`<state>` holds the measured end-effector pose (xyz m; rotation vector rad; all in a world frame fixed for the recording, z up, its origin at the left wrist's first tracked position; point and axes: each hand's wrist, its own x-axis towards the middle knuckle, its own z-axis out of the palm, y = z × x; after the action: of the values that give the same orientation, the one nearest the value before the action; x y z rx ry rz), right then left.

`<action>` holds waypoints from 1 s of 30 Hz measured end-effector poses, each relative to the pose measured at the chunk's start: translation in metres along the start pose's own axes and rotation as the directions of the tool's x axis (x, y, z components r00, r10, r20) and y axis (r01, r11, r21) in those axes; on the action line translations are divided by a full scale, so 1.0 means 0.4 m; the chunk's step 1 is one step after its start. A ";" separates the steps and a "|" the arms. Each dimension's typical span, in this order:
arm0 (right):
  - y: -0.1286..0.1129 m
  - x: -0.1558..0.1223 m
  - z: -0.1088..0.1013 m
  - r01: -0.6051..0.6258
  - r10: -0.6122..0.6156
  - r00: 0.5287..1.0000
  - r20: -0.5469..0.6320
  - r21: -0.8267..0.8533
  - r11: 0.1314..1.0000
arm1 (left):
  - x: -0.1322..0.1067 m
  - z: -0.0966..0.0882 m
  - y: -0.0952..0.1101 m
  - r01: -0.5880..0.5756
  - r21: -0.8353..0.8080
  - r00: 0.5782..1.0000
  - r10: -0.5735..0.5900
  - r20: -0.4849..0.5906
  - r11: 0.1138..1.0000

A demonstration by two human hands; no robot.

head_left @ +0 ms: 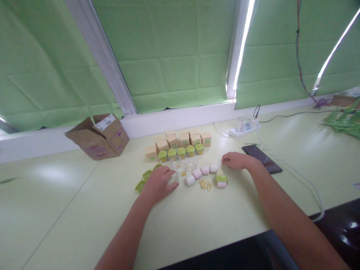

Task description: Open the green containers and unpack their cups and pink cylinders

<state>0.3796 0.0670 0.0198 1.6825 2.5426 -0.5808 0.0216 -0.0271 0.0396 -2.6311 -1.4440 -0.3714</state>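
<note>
My left hand (159, 182) lies over a small clear container (173, 177) on the pale green table (70, 210), fingers curled around it. My right hand (234, 160) rests on the table with its fingers pinched together by a pink roll (213, 168); what they hold is hidden. Between the hands lie more pink rolls (194, 177), clear containers (182, 168), yellow rings (205, 184) and a green-lidded piece with a pink roll (221, 181). Loose green lids (143, 180) lie left of my left hand. Behind stand green-lidded jars (181, 152) and small tan boxes (180, 140).
An open cardboard box (98, 137) lies on its side at the back left. A black phone (262, 158) sits right of my right hand, a white power strip (244, 129) with cables behind it. Green strips (344, 120) lie at the far right. The table's front edge is close.
</note>
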 end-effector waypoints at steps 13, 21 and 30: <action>-0.036 -0.035 -0.034 -0.008 0.010 0.997 -0.080 0.023 1.000 | -0.003 -0.024 0.045 -0.087 -0.093 0.990 0.076 -0.121 0.992; -0.096 -0.094 -0.067 0.027 -0.066 0.978 0.198 0.191 0.981 | -0.003 -0.022 0.082 -0.162 -0.207 0.986 0.147 -0.084 0.965; -0.139 -0.106 -0.062 0.069 -0.091 0.982 0.168 0.133 0.989 | -0.002 -0.020 0.079 -0.155 -0.227 0.987 0.142 -0.074 0.962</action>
<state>0.3516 0.0187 0.0685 1.4956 2.5056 -0.8717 0.0464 -0.0465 0.0476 -2.8613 -1.2434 -0.6280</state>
